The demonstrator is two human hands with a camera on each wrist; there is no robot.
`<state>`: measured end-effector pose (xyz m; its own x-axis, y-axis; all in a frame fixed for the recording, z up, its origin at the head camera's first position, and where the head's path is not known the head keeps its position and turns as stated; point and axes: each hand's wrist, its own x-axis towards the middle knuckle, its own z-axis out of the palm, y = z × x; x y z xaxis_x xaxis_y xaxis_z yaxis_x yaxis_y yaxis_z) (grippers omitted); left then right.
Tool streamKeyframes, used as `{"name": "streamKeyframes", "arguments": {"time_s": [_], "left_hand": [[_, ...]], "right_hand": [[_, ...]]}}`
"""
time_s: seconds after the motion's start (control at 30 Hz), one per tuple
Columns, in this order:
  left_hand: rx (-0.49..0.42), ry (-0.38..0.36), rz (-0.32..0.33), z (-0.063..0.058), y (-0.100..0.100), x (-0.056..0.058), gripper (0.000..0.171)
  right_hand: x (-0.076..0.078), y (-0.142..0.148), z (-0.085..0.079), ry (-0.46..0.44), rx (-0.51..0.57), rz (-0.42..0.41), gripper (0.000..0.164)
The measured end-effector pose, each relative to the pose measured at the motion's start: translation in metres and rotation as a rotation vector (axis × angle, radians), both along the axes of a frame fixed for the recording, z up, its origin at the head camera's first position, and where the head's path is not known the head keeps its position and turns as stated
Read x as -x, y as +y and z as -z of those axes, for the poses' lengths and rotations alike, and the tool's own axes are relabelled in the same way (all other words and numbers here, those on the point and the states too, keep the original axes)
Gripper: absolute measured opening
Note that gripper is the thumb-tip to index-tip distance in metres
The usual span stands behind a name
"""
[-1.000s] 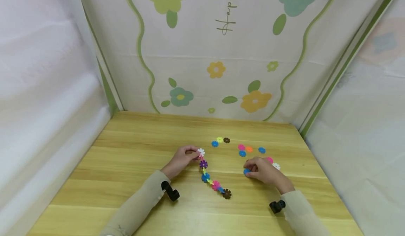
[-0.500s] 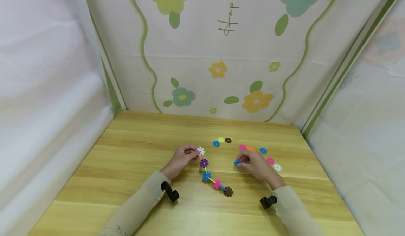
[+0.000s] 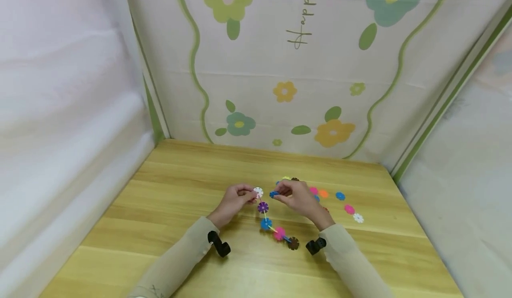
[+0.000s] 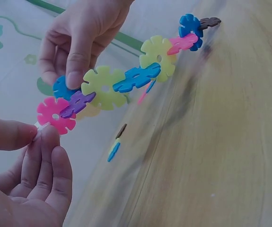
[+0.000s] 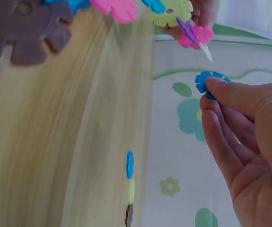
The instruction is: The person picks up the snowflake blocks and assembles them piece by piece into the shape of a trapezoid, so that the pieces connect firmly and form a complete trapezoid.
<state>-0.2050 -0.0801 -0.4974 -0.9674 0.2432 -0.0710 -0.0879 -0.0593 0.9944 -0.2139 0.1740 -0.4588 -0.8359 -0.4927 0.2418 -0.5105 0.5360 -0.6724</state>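
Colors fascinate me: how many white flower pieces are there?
2: a chain-end white piece in the left hand, a loose white piece on the table beside a pink piece. Others may be hidden.

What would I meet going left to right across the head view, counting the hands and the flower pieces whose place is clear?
Left hand → white end piece of the chain → pinched blue piece → right hand → orange piece → flat blue piece → rightmost pink piece → loose white piece.

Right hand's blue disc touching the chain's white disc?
Apart: the right wrist view shows backdrop between blue disc and white disc; head view shows a gap too.
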Motion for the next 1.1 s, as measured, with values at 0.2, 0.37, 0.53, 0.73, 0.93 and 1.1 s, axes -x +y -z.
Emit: {"name": "streamKeyframes", "arguments": {"time_s": [0.2, 0.37, 0.53, 0.73, 0.93, 1.1], "left_hand": [[0.012, 0.0, 0.011, 0.0, 0.001, 0.0, 0.02], [0.012, -0.008, 0.025, 0.001, 0.002, 0.001, 0.021], [-0.004, -0.012, 0.018, 0.0, 0.003, 0.003, 0.018], [0.004, -0.005, 0.013, 0.001, 0.004, 0.005, 0.018], [0.02, -0.001, 0.031, 0.003, 0.002, 0.008, 0.02], [0.017, -0.009, 0.049, 0.005, 0.001, 0.009, 0.018]], "right_hand": [[0.002, -0.014, 0.004, 0.08, 0.018, -0.029, 0.006], [0.003, -0.019, 0.007, 0.127, 0.022, -0.058, 0.006], [0.002, -0.022, 0.009, 0.225, 0.037, -0.096, 0.004], [0.004, -0.023, 0.014, 0.335, 0.077, -0.131, 0.004], [0.006, -0.024, 0.021, 0.34, 0.13, -0.155, 0.01], [0.006, -0.023, 0.025, 0.3, 0.166, -0.165, 0.006]]}}
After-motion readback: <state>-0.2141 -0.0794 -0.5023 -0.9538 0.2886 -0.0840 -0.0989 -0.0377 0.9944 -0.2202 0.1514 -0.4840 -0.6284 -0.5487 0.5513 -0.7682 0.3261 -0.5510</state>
